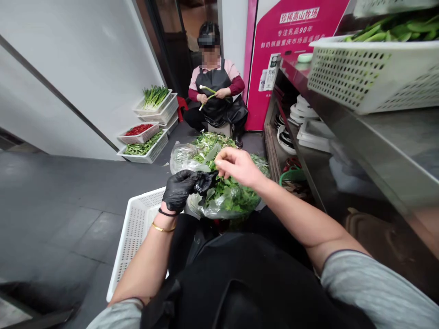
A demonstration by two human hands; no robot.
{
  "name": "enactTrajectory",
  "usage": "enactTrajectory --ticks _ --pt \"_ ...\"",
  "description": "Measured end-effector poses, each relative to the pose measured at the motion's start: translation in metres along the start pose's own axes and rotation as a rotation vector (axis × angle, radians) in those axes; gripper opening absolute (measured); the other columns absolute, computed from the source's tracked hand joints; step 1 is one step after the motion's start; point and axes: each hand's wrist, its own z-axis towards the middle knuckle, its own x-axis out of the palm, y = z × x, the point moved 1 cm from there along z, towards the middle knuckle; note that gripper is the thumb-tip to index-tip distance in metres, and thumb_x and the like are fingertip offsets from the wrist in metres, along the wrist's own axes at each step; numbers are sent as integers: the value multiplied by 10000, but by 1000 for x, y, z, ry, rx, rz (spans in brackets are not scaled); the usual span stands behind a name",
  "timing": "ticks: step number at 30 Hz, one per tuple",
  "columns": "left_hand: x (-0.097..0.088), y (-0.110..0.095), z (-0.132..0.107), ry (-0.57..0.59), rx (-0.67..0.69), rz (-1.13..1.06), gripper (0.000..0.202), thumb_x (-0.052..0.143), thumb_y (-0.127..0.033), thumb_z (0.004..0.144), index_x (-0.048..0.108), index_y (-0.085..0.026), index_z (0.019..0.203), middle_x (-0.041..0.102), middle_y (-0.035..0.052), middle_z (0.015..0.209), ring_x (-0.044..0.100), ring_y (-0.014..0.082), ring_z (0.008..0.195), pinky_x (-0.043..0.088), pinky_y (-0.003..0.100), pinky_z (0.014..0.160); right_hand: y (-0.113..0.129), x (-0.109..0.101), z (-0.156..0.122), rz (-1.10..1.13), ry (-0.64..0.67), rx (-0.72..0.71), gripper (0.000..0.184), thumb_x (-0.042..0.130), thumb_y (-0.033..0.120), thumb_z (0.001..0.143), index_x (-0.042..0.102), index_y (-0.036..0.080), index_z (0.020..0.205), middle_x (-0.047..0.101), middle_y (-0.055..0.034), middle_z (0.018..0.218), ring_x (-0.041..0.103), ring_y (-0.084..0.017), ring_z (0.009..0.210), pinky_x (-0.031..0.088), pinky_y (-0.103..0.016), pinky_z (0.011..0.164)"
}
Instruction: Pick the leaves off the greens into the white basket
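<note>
My left hand wears a black glove and is closed on a loose, crumpled black glove. My bare right hand has its fingers pinched together at the far end of that loose glove. Below both hands sits a clear plastic bag of leafy greens. Left of my knees, a white perforated basket stands on the floor, partly covered by my left arm.
Opposite sits a person holding a long green stalk. Crates of green stalks, red peppers and green pods stand at left. A steel shelf with a white basket lines the right.
</note>
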Motion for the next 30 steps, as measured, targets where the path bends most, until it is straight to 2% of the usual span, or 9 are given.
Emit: enactTrajectory --ticks 2,6,9,12,16,18,22,26,30 --pt "1 -2 0 -2 35 -7 320 811 -394 545 681 -138 686 664 17 630 545 108 531 452 236 504 1 8 -13 5 75 -85 183 475 214 892 642 147 922 670 -17 770 622 -98 635 465 -217 609" --pt "4 3 -7 -71 222 130 219 712 -369 699 701 -159 761 701 36 707 600 138 585 490 258 544 -6 34 -28 -431 245 -209 251 445 143 910 647 123 1058 692 -103 997 666 -167 849 504 -284 774" --pt "4 15 -15 -121 539 475 183 641 -314 786 729 -181 875 730 64 814 666 184 737 529 301 698 -13 48 -26 -774 381 -195 305 408 109 886 616 89 1108 664 -163 1028 678 -249 857 522 -348 699" --pt "2 28 -21 -150 875 860 196 593 -255 827 734 -187 945 721 78 763 673 199 726 516 311 714 -16 49 -15 -904 460 -114 257 405 72 836 649 81 918 657 -197 981 676 -287 825 509 -361 640" --pt "1 39 -18 -226 1000 1039 273 559 -235 857 675 -187 1100 729 90 836 674 198 736 496 293 705 -11 43 3 -424 276 75 168 435 72 788 554 140 691 651 -103 708 631 -197 673 469 -285 617" --pt "4 42 -13 -259 905 1056 299 561 -290 859 650 -180 1122 728 101 908 673 197 748 483 281 680 -11 46 8 52 125 243 197 388 63 774 451 184 632 507 8 470 496 -124 455 398 -229 497" --pt "14 48 -7 -308 594 1074 268 598 -372 804 663 -171 968 678 41 665 593 163 531 385 247 524 -21 64 12 746 -179 487 224 333 0 656 316 216 602 285 105 328 285 -73 312 214 -170 368" --pt "11 46 -9 -343 626 991 222 560 -361 816 658 -180 898 678 38 678 588 161 546 384 253 544 -33 82 14 745 -286 477 196 356 14 660 411 194 605 392 94 372 358 -60 334 268 -155 368" --pt "-4 39 -11 -433 781 982 215 567 -344 811 667 -176 901 703 68 758 623 184 626 428 279 609 -35 90 18 547 -99 449 156 455 31 679 516 171 647 517 68 474 474 -68 411 382 -158 418"
